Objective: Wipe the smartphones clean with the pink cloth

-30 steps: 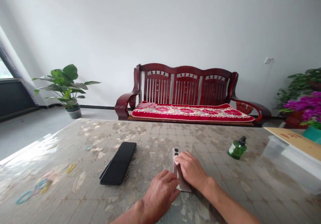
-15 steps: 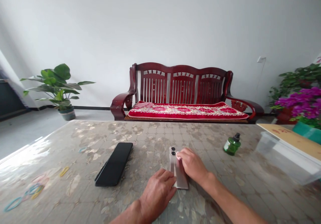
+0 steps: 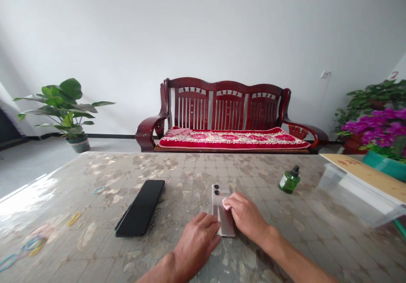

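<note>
A silvery-beige smartphone (image 3: 224, 221) lies back up on the table, its two dark camera lenses at the far end. My left hand (image 3: 199, 237) is closed at its lower left edge, fingertips touching the phone. A small pale wad, like a folded tissue (image 3: 226, 204), is pinched in my right hand (image 3: 245, 215) and pressed on the phone's back, a little below the lenses. Left of my hands rests a black phone (image 3: 141, 209) with its dark screen up; a dark object partly hidden under it sticks out on its left.
A green bottle with a black cap (image 3: 289, 180) stands right of my hands. Further right is a clear plastic box (image 3: 355, 198) with a tan board (image 3: 364, 173) on top. Several rubber bands (image 3: 34, 244) lie at left. Beyond the table (image 3: 177, 168) stands a wooden bench (image 3: 222, 105).
The pale wad in my right hand has slid down the phone's back, away from the lenses. My left hand keeps its hold. The whole view has shifted slightly.
</note>
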A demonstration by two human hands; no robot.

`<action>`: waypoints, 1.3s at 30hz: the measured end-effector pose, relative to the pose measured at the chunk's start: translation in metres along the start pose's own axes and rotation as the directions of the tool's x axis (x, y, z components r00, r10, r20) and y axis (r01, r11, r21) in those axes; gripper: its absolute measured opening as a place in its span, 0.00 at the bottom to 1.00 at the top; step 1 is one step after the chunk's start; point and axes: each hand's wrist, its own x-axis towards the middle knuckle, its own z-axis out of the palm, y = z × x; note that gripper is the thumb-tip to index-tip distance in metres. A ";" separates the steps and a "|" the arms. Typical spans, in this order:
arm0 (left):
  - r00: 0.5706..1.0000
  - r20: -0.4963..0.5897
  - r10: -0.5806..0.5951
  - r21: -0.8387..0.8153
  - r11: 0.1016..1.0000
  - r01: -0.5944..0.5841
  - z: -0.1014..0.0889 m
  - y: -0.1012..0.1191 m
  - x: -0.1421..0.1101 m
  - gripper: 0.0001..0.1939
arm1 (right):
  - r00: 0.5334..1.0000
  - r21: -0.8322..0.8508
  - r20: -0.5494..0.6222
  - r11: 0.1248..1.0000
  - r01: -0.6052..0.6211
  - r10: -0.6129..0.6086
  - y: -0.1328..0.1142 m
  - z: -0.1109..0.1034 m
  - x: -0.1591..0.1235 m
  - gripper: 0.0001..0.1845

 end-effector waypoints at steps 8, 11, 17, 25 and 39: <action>1.000 -0.011 0.016 0.012 1.000 -0.016 -0.001 0.000 0.000 0.03 | 0.998 -0.140 -0.024 0.988 -0.059 0.056 0.003 0.005 0.022 0.12; 1.000 0.006 0.008 0.016 1.000 -0.008 -0.001 0.000 0.000 0.03 | 1.000 -0.122 0.024 0.992 0.013 -0.011 -0.007 0.000 0.009 0.13; 1.000 0.023 0.006 0.044 0.999 -0.007 -0.001 0.001 0.000 0.02 | 0.992 -0.063 0.043 0.991 0.119 -0.117 -0.014 -0.003 0.000 0.12; 0.999 0.005 0.032 0.065 0.997 -0.033 -0.002 0.001 -0.001 0.03 | 0.995 -0.048 0.013 0.993 0.104 -0.104 -0.011 0.007 0.024 0.13; 0.998 0.031 0.063 0.162 0.985 -0.067 0.002 0.000 -0.002 0.05 | 0.977 -0.109 0.121 0.976 0.188 -0.174 -0.024 0.012 0.051 0.13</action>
